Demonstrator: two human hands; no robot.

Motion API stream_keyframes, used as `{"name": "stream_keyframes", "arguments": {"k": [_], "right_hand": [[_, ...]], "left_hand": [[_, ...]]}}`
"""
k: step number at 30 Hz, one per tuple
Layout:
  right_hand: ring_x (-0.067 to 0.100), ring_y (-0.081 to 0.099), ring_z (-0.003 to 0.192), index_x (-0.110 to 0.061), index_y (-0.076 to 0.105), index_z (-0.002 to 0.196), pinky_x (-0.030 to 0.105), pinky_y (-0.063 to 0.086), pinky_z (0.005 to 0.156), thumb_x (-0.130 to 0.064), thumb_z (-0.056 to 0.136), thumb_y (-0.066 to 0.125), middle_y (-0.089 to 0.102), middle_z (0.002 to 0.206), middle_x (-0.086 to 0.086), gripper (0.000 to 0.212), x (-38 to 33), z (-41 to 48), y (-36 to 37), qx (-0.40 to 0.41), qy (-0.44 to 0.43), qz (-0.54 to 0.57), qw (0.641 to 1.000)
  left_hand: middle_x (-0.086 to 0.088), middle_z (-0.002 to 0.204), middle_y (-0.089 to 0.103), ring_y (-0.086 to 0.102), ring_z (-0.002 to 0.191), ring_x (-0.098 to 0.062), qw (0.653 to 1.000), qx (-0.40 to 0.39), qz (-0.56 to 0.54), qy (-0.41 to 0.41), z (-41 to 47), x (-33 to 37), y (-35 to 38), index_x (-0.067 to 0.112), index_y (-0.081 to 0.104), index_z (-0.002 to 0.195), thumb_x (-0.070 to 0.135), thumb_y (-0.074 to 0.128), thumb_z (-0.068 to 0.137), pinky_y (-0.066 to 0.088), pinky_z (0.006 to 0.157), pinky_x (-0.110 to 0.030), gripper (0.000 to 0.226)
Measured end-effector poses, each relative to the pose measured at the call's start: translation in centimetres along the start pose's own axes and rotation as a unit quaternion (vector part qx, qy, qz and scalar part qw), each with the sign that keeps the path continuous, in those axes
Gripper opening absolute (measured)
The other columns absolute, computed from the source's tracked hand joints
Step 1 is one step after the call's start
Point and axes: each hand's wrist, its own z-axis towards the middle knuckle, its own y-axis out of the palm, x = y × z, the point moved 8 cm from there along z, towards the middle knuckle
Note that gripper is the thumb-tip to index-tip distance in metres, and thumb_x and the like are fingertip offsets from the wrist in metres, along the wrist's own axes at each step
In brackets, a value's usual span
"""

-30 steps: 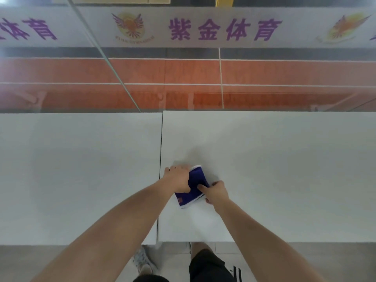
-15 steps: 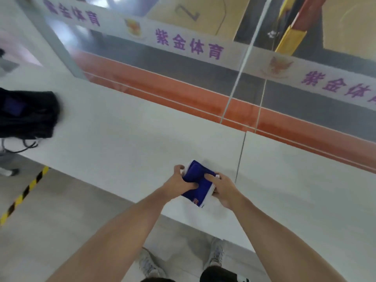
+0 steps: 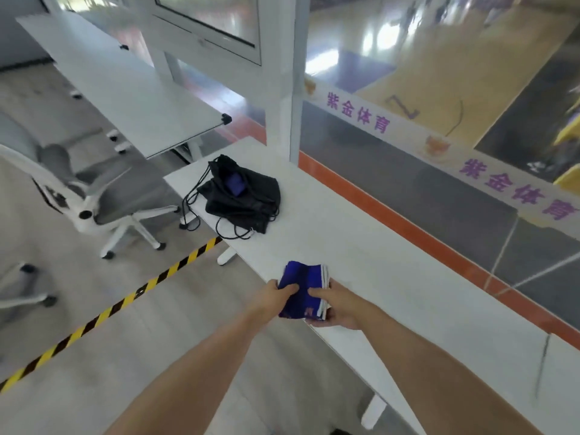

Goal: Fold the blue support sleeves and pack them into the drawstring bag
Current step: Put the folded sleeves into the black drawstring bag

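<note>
Over the table edge point(image 3: 314, 332), both hands pinch flat folded blue sleeve point(image 3: 306, 285).

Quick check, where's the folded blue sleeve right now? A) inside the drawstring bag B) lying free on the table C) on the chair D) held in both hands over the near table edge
D: the folded blue sleeve is gripped between the left hand and right hand at the table edge, apart from the black drawstring bag farther along.

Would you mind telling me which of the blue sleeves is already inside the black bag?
The small blue sleeve peeking out of the drawstring bag far along the table. The other, the folded sleeve, is held between the left hand and right hand.
</note>
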Motion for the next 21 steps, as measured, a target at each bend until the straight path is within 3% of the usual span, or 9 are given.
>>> {"name": "stream_keyframes", "arguments": {"k": [2,5,8,13,18,21], "right_hand": [[0.039,0.073,0.100,-0.021,0.053,0.126,0.050,0.061,0.081,-0.014,0.092,0.069,0.073,0.111,0.017,0.038,-1.9,1.9,1.8,0.001,-0.001,-0.020,1.000],[0.037,0.072,0.101,-0.024,0.053,0.126,0.048,0.062,0.079,-0.011,0.093,0.067,0.071,0.117,0.014,0.038,-4.8,5.8,4.6,-0.012,-0.003,-0.039,0.999],[0.035,0.072,0.098,-0.021,0.055,0.125,0.043,0.061,0.075,-0.012,0.094,0.067,0.071,0.116,0.015,0.035,-7.7,10.1,6.3,-0.026,0.006,-0.040,0.999],[0.036,0.072,0.097,-0.017,0.056,0.122,0.045,0.061,0.078,-0.016,0.093,0.070,0.072,0.114,0.017,0.033,-13.2,17.9,8.2,-0.055,0.018,-0.024,0.998],[0.038,0.074,0.095,-0.022,0.056,0.122,0.041,0.062,0.076,-0.027,0.097,0.065,0.074,0.110,0.015,0.027,-18.4,24.0,10.6,-0.089,0.031,-0.017,0.995],[0.029,0.075,0.094,-0.020,0.065,0.115,0.038,0.061,0.075,-0.051,0.099,0.052,0.076,0.105,0.009,0.037,-21.1,28.5,10.8,-0.035,0.032,-0.075,0.996]], "left_hand": [[-0.010,0.104,0.073,0.072,0.088,-0.024,1.000,0.012,-0.004,-0.007,1.0,0.2,-2.5,0.012,0.060,0.109,0.042,0.072,0.080,0.061,0.079,-0.038,0.044],[-0.004,0.097,0.071,0.068,0.082,-0.018,0.999,0.030,0.004,-0.020,3.3,1.2,-6.9,0.018,0.058,0.098,0.036,0.067,0.091,0.054,0.071,-0.029,0.021],[-0.006,0.105,0.071,0.068,0.088,-0.019,0.998,0.031,0.035,-0.032,6.7,2.5,-10.8,0.017,0.059,0.104,0.045,0.066,0.089,0.052,0.068,-0.026,0.033],[-0.005,0.105,0.074,0.071,0.098,-0.022,0.997,0.036,0.048,-0.052,13.9,5.9,-16.5,0.015,0.062,0.108,0.049,0.070,0.084,0.059,0.087,-0.035,0.043],[-0.011,0.101,0.075,0.073,0.094,-0.029,0.995,0.050,0.026,-0.078,20.1,10.3,-21.5,0.008,0.060,0.109,0.037,0.080,0.076,0.059,0.080,-0.041,0.048],[-0.015,0.101,0.072,0.072,0.091,-0.031,0.992,0.092,0.060,-0.054,24.0,13.2,-24.9,0.007,0.058,0.104,0.036,0.079,0.065,0.059,0.080,-0.049,0.053]]}}
